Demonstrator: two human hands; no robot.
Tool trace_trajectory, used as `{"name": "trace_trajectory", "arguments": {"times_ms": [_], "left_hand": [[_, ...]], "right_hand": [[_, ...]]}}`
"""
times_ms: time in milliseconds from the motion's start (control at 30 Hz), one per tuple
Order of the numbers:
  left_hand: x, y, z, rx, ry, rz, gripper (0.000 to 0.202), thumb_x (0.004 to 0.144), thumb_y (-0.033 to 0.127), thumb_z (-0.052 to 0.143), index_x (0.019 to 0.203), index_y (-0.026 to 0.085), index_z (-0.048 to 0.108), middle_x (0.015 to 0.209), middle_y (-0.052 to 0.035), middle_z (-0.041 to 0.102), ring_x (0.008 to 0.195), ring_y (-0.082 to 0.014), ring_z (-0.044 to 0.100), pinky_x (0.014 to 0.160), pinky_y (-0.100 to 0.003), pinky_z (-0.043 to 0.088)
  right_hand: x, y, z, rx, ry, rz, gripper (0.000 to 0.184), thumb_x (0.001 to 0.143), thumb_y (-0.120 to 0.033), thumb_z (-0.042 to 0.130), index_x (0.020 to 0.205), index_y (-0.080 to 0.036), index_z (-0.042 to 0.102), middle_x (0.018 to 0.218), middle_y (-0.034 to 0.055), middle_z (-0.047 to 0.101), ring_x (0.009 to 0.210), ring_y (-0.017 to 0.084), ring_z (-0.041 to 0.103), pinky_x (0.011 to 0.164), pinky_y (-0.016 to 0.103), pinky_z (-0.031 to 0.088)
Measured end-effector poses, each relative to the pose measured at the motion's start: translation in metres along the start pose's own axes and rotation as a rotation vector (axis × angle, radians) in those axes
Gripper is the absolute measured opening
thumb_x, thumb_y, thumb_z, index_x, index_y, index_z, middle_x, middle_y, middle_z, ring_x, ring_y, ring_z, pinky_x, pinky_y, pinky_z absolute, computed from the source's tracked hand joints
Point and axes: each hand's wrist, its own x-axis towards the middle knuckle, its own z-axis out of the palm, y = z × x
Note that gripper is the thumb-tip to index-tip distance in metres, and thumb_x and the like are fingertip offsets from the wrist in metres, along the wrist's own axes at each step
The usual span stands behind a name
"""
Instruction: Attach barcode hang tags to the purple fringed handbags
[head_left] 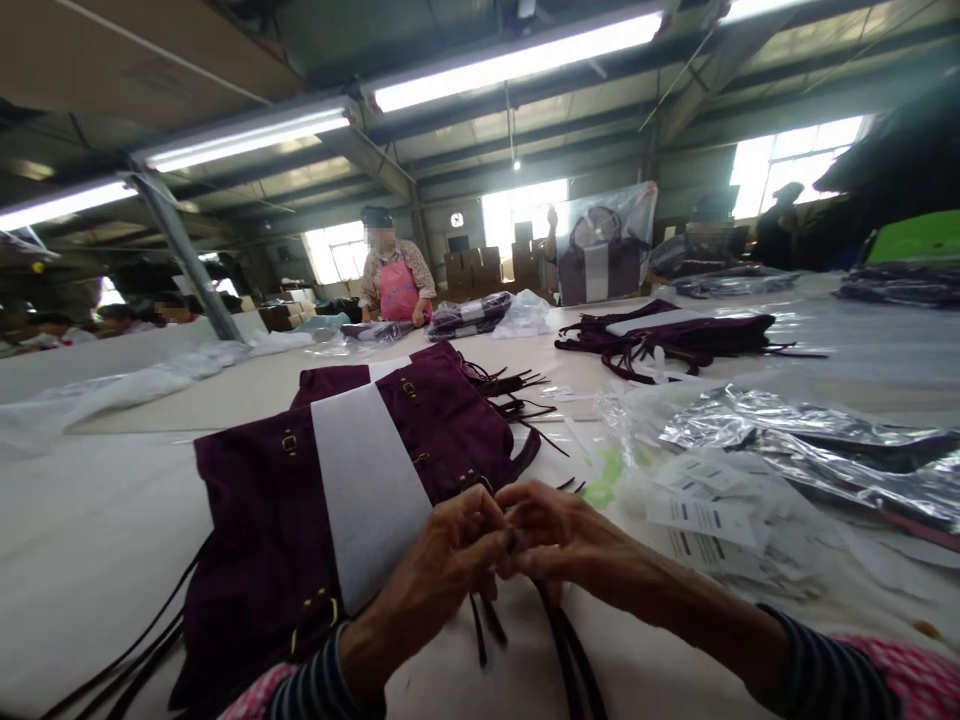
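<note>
The left hand point(442, 560) and right hand point(562, 530) meet — fingers point(487, 510) closed on a dark strap point(570, 650) — beside a burgundy bag point(255, 520) on the tabletop point(97, 540).

A: Light?
B: Bright. White fluorescent ceiling tubes point(517, 62), blown-out rectangular daylight windows point(525, 215), hard glare on crinkled silver plastic bags point(795, 440).
A: Quality?
B: Mostly sharp. Soft shadows on the dark burgundy fabric bag point(262, 530); edges bend.

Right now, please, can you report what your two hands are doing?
Left hand and right hand together, fingers pinching dark leather straps. Plum suede handbag beside left hand. Printed tags beside right forearm.
</note>
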Motion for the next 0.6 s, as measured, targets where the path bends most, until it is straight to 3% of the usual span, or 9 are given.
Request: {"name": "trace_trajectory", "arguments": {"times_ms": [67,167,267,333,433,500,600], "left_hand": [[0.007,0.008,-0.004,0.137,-0.006,0.032,0.014,0.087,0.028,0.064,0.08,0.017,0.058,0.067,0.0018,0.065,0.057,-0.0106,0.055,0.053,-0.02,0.041],[0.019,0.014,-0.011,0.281,0.0,0.068,0.012,0.085,0.026,0.066,0.08,0.015,0.065,0.068,0.0014,0.064,0.061,-0.0105,0.053,0.056,-0.02,0.04],[0.034,0.017,-0.022,0.386,-0.04,0.095,0.011,0.087,0.024,0.061,0.087,0.015,0.066,0.07,0.0014,0.063,0.062,-0.0113,0.054,0.058,-0.021,0.041],[0.045,0.02,-0.031,0.651,-0.045,0.164,0.014,0.091,0.024,0.053,0.093,0.015,0.065,0.076,0.0,0.065,0.066,-0.013,0.058,0.061,-0.023,0.044],[0.059,0.021,-0.046,1.026,-0.021,0.275,0.018,0.091,0.018,0.05,0.097,0.018,0.066,0.093,-0.0036,0.066,0.089,-0.019,0.06,0.08,-0.03,0.046],[0.065,0.02,-0.053,1.108,-0.043,0.303,0.02,0.087,0.014,0.053,0.098,0.021,0.068,0.101,-0.004,0.063,0.101,-0.0222,0.055,0.088,-0.034,0.042],[0.07,0.015,-0.057,1.184,-0.106,0.327,0.023,0.082,0.012,0.058,0.1,0.024,0.066,0.103,-0.0028,0.06,0.099,-0.0223,0.052,0.084,-0.034,0.042]], "right_hand": [[0.008,0.0,0.004,0.177,-0.059,0.051,0.032,0.073,-0.022,0.066,0.104,-0.017,0.063,0.087,0.0036,0.071,0.069,0.015,0.065,0.051,0.02,0.041],[0.02,0.008,-0.002,0.222,0.013,0.045,0.016,0.075,-0.026,0.07,0.083,-0.013,0.065,0.063,-0.0015,0.063,0.045,0.006,0.045,0.043,0.019,0.029],[0.03,0.017,-0.014,0.243,0.02,0.046,0.018,0.076,-0.029,0.072,0.072,-0.013,0.063,0.054,-0.0037,0.058,0.042,0.004,0.034,0.041,0.02,0.019],[0.036,0.02,-0.023,0.249,0.037,0.057,0.02,0.075,-0.029,0.074,0.07,-0.013,0.063,0.052,-0.0043,0.055,0.042,0.003,0.033,0.042,0.02,0.017],[0.042,0.02,-0.031,0.254,0.114,0.077,0.023,0.072,-0.032,0.077,0.069,-0.013,0.063,0.05,-0.0045,0.054,0.042,0.004,0.035,0.042,0.02,0.017],[0.046,0.018,-0.034,0.226,0.167,0.09,0.024,0.072,-0.034,0.076,0.07,-0.013,0.064,0.052,-0.0033,0.057,0.042,0.004,0.034,0.042,0.02,0.017],[0.053,0.017,-0.033,0.097,0.237,0.083,0.019,0.072,-0.031,0.073,0.071,-0.013,0.068,0.054,-0.0024,0.059,0.044,0.005,0.037,0.043,0.02,0.022]]}}
